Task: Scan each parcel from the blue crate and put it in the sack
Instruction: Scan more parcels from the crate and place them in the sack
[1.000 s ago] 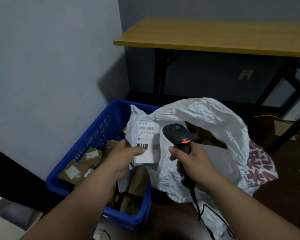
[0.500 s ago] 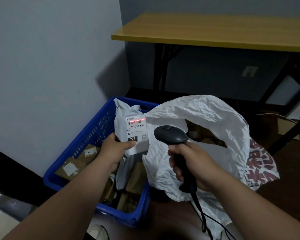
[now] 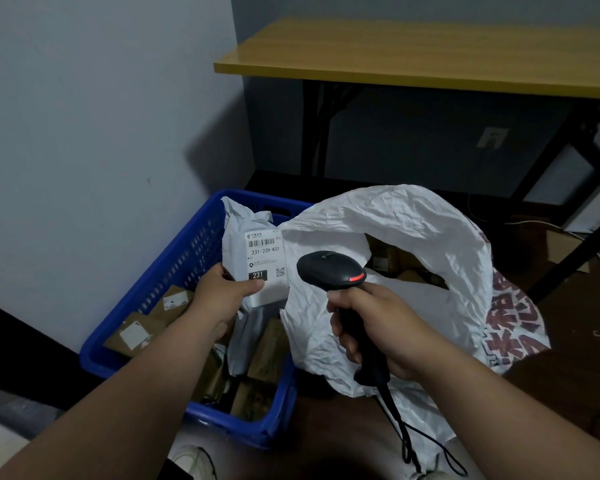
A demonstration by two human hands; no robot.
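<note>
Your left hand (image 3: 222,296) grips the white poly-mailer parcel (image 3: 253,251) upright over the blue plastic crate (image 3: 174,271) — right hand (image 3: 378,327) clenches the black handheld scanner (image 3: 333,271); crinkled white sack (image 3: 413,237) opens just right of the parcel.

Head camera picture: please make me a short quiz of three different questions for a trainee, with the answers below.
1. True or false: the left hand holds a white parcel above the blue crate.
2. Which hand grips the black barcode scanner?
A. left
B. right
C. neither
3. Fill in: the large code printed under the barcode on the parcel's label reads 231-239-____.

Key
1. True; the label faces the camera.
2. B; the right hand holds its handle, in front of the open white sack.
3. K01
</note>
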